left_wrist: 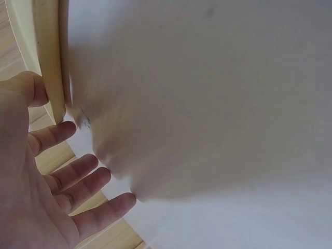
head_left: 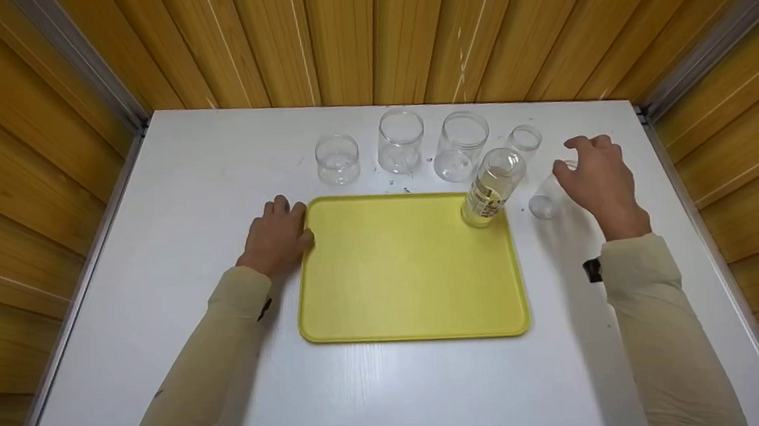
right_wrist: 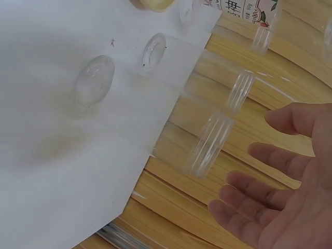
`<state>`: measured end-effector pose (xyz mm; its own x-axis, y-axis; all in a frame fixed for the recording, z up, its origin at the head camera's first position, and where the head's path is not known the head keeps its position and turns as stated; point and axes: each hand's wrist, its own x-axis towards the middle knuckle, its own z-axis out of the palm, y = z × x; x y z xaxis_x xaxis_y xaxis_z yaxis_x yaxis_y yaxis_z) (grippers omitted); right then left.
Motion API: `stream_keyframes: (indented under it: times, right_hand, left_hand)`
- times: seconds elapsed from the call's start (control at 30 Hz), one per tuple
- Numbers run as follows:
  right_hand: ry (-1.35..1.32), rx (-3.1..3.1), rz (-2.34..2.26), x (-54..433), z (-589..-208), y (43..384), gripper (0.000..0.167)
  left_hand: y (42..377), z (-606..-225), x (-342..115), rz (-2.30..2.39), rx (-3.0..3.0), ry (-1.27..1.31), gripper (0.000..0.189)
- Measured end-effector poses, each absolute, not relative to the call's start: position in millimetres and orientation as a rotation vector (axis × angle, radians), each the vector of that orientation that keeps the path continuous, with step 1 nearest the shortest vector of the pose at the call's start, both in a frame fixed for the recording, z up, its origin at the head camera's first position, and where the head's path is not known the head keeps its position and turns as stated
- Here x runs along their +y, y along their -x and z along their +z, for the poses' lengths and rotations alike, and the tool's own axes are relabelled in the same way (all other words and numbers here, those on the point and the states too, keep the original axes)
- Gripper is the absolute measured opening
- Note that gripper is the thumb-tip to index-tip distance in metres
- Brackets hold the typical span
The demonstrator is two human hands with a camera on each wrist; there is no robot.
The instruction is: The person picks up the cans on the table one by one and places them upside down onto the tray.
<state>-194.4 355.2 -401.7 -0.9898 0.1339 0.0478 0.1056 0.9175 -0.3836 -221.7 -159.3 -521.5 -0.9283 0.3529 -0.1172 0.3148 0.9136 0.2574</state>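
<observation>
Fingers [left_wrist: 75,170] extended, the left hand [head_left: 276,238] is touching the left rim of the yellow tray [head_left: 410,271]; right of it, the right hand [head_left: 599,183], spread and empty, is partly hiding a clear cylindrical jar [head_left: 545,204].

Tray [head_left: 410,271] looks like smooth matt plastic from here, jars [head_left: 402,151] are glossy, clear, glass or plastic, can't tell. Smooth white tabletop [head_left: 399,399], slight sheen. Far wall [head_left: 341,42] is shiny wood-look, sleeves [head_left: 191,380] matt cloth.
</observation>
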Motion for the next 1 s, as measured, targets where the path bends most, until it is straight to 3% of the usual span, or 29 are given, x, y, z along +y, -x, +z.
stream_keyframes:
  times: [1.0]
  right_hand:
    - [0.202, -3.112, 0.581, 366.2, -413.1, 191.4, 0.058]
  left_hand:
    - [220.3, -521.5, -159.2, 0.328, 2.947, -0.525, 0.042]
